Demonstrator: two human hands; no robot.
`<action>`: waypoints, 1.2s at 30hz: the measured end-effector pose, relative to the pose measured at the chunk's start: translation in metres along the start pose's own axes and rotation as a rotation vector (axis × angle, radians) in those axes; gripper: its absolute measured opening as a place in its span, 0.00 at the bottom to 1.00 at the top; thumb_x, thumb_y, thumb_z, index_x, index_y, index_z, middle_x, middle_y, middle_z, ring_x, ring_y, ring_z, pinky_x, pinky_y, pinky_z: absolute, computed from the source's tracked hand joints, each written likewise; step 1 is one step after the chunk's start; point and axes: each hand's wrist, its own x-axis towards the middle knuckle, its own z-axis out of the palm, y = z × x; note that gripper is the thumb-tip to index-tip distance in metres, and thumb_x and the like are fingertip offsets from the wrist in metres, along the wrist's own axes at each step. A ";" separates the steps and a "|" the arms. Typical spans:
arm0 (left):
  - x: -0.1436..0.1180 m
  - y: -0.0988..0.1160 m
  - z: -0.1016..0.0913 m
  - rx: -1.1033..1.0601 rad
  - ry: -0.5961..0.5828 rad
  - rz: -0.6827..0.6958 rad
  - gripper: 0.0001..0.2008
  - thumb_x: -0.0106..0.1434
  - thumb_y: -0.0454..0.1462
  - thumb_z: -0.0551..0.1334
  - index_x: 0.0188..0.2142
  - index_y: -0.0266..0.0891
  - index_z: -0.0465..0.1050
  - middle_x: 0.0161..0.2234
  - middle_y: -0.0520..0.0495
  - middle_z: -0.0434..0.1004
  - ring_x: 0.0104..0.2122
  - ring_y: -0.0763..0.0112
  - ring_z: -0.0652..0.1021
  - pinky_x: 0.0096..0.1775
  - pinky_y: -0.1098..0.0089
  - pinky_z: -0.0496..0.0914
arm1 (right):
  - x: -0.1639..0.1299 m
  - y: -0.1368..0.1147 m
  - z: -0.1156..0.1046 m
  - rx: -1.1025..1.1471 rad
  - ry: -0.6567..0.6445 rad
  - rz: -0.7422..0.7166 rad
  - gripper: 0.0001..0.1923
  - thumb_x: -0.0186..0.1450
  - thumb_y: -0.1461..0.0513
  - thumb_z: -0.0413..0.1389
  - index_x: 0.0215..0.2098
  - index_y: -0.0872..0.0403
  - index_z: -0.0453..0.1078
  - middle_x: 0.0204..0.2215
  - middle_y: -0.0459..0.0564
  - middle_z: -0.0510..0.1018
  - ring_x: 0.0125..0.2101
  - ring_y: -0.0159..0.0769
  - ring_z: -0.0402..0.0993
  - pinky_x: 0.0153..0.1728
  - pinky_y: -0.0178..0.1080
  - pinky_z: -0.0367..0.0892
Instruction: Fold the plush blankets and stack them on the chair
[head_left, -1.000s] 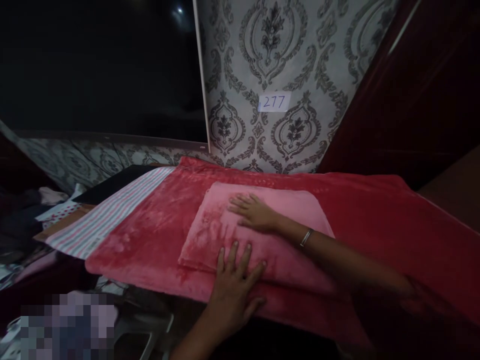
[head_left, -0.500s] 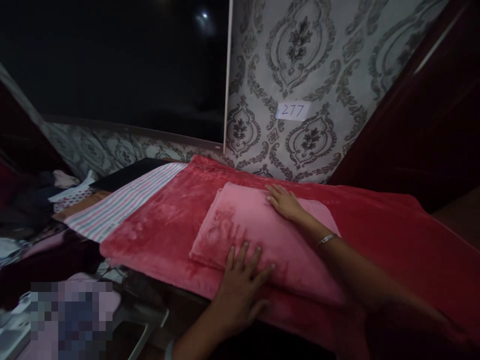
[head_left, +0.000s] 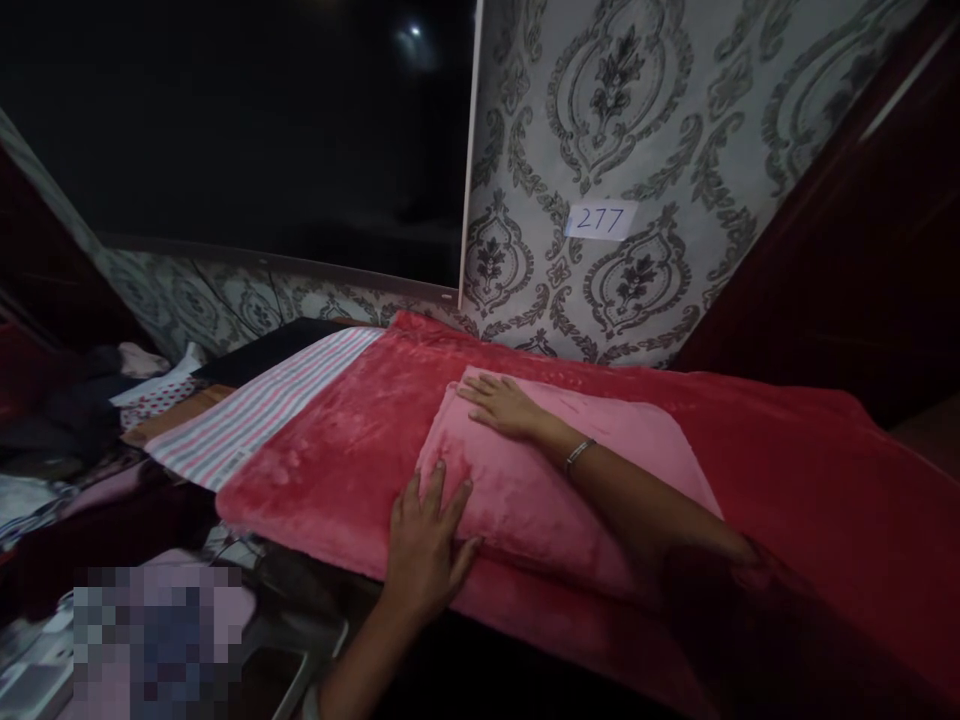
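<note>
A pink plush cloth (head_left: 645, 440), folded into a flat rectangle, lies on a larger red plush blanket (head_left: 322, 430) that covers the table. My right hand (head_left: 499, 403) rests flat near the far left corner of the folded cloth, fingers stretched toward the left. At the near left edge of the same cloth is my left hand (head_left: 427, 540), its fingers spread, the fingertips touching the fabric. Neither hand grips anything.
A striped cloth (head_left: 262, 410) lies at the left end of the blanket. A large dark screen (head_left: 247, 130) hangs behind, beside patterned wallpaper with a paper label (head_left: 601, 220) reading 277. Piled clothes (head_left: 60, 410) and a pale chair (head_left: 300, 680) stand at the left.
Both my hands have slid left over the folded cloth. My right hand has moved from its far middle edge to the far left corner, the left hand to the near left corner.
</note>
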 end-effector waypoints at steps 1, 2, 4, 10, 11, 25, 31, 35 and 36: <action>0.000 0.000 0.000 0.002 0.015 0.004 0.29 0.64 0.46 0.62 0.63 0.45 0.68 0.69 0.37 0.58 0.63 0.37 0.62 0.54 0.45 0.64 | 0.004 0.009 -0.001 0.017 -0.004 0.075 0.31 0.74 0.46 0.40 0.73 0.42 0.47 0.73 0.48 0.47 0.71 0.49 0.44 0.66 0.60 0.46; 0.001 0.000 0.000 0.003 0.028 0.005 0.28 0.64 0.46 0.62 0.63 0.45 0.68 0.68 0.37 0.58 0.63 0.37 0.62 0.54 0.45 0.64 | 0.008 0.018 -0.003 0.039 -0.011 0.146 0.31 0.74 0.46 0.39 0.73 0.43 0.47 0.72 0.48 0.49 0.70 0.48 0.47 0.66 0.58 0.48; 0.002 0.000 -0.001 0.003 0.047 0.003 0.28 0.63 0.46 0.62 0.62 0.45 0.69 0.68 0.37 0.59 0.62 0.38 0.63 0.54 0.45 0.63 | 0.010 0.034 -0.006 0.079 -0.032 0.263 0.31 0.74 0.46 0.37 0.72 0.44 0.49 0.70 0.48 0.55 0.68 0.43 0.55 0.66 0.50 0.53; 0.002 0.001 -0.001 -0.024 0.026 -0.019 0.29 0.63 0.47 0.62 0.64 0.47 0.67 0.68 0.39 0.58 0.62 0.39 0.63 0.54 0.45 0.62 | -0.009 0.047 -0.016 0.033 0.007 0.496 0.32 0.74 0.45 0.35 0.70 0.49 0.56 0.69 0.55 0.58 0.68 0.53 0.52 0.64 0.62 0.50; 0.002 0.001 -0.001 -0.032 0.019 -0.027 0.30 0.63 0.48 0.62 0.64 0.48 0.67 0.69 0.39 0.58 0.62 0.39 0.63 0.55 0.45 0.62 | -0.016 0.040 -0.017 0.013 0.030 0.487 0.32 0.74 0.46 0.36 0.71 0.49 0.54 0.71 0.56 0.54 0.70 0.54 0.48 0.65 0.64 0.48; 0.010 0.000 -0.007 -0.010 -0.100 -0.053 0.29 0.66 0.49 0.59 0.63 0.42 0.69 0.69 0.36 0.55 0.63 0.37 0.62 0.56 0.44 0.63 | -0.145 0.011 -0.007 -0.048 0.005 0.350 0.30 0.74 0.49 0.42 0.72 0.46 0.52 0.72 0.52 0.48 0.71 0.53 0.43 0.65 0.63 0.47; 0.032 0.003 -0.027 -0.050 -0.105 -0.076 0.27 0.69 0.48 0.52 0.64 0.43 0.66 0.68 0.38 0.60 0.63 0.44 0.65 0.60 0.42 0.60 | -0.212 0.032 -0.022 -0.004 0.092 0.686 0.32 0.73 0.48 0.41 0.72 0.48 0.51 0.72 0.57 0.49 0.70 0.57 0.45 0.64 0.66 0.48; 0.071 0.032 -0.037 -0.005 -0.153 -0.031 0.30 0.70 0.48 0.51 0.68 0.43 0.60 0.70 0.39 0.55 0.68 0.46 0.57 0.65 0.39 0.48 | -0.243 0.010 -0.010 0.013 0.165 0.621 0.32 0.73 0.46 0.41 0.72 0.44 0.50 0.72 0.52 0.48 0.71 0.56 0.42 0.65 0.66 0.48; 0.081 0.039 -0.035 0.005 -0.186 -0.011 0.31 0.69 0.49 0.52 0.68 0.43 0.59 0.70 0.40 0.53 0.69 0.46 0.55 0.65 0.39 0.47 | -0.249 0.009 -0.004 0.020 0.185 0.634 0.32 0.73 0.45 0.41 0.72 0.44 0.51 0.72 0.52 0.49 0.71 0.57 0.43 0.64 0.67 0.49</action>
